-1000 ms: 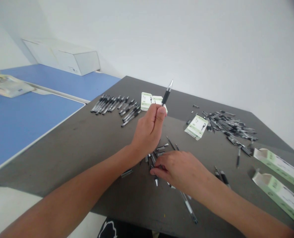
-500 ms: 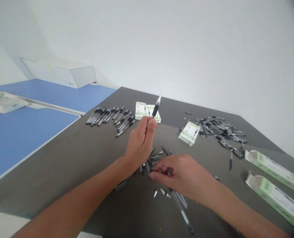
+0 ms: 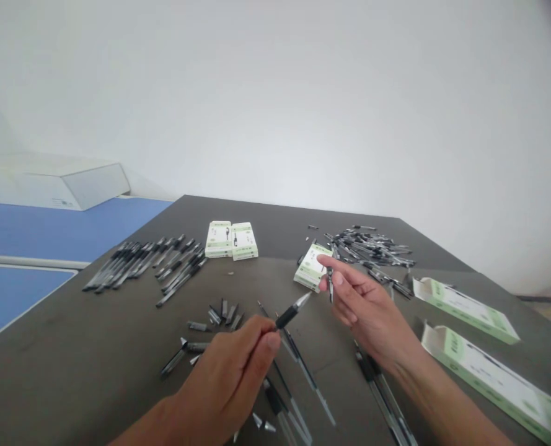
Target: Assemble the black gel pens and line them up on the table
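Observation:
My left hand point(image 3: 238, 378) is closed around a pen point(image 3: 288, 316), whose black grip and silver cone tip stick out up and to the right. To its right, my right hand point(image 3: 372, 303) pinches a small dark pen cap point(image 3: 330, 285) between thumb and fingers, apart from the pen. Loose pen caps point(image 3: 214, 316) lie beyond my left hand. Thin refills point(image 3: 310, 371) are spread on the table between my hands, and silver cone tips point(image 3: 262, 424) lie below them. Pen barrels point(image 3: 382, 396) with black grips rest under my right forearm.
Rows of capped pens point(image 3: 136, 263) lie on the dark table point(image 3: 131, 347) at the left. Two small green-and-white boxes point(image 3: 231, 241) are behind them. Another box point(image 3: 310, 266) stands by a pen heap point(image 3: 368, 248). Two long opened boxes point(image 3: 470, 310) lie at the right.
My right hand has risen from the loose parts and now holds a pen cap. The pen in my left hand has come lower and tilted rightward. The view has swung right.

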Available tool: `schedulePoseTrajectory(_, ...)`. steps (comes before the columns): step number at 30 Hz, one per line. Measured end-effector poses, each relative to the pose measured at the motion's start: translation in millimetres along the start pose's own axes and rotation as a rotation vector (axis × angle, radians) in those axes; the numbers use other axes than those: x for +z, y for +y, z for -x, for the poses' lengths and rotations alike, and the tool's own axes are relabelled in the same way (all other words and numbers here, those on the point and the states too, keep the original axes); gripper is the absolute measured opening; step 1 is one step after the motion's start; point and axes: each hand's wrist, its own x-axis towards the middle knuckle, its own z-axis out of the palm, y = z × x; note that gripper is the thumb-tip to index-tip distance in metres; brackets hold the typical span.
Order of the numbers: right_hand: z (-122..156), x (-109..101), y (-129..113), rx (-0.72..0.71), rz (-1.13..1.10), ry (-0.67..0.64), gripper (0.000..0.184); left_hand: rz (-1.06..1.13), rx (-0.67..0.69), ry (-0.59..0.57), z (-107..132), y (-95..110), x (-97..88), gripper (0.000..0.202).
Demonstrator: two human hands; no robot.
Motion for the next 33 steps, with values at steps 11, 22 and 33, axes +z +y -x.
schedulePoseTrajectory(11, 26.4, 13.5, -6.2, 0.008, -0.13, 0.025, 0.025, -0.109, 0.155, -0.097, 7.0, 3.5, 4.8, 0.03)
schedulePoseTrajectory(22, 30.7, 13.1, -5.8, -0.019, -0.043, 0.085, 0.026, -0.153, 0.257, -0.059, 5.8, 7.2, 1.6, 0.022)
schedulePoseTrajectory(33, 35.5, 17.1, -5.6, -0.006, 0.055, 0.062, 0.03, -0.149, 0.225, -0.104, 7.9, 9.5, -0.6, 0.023)
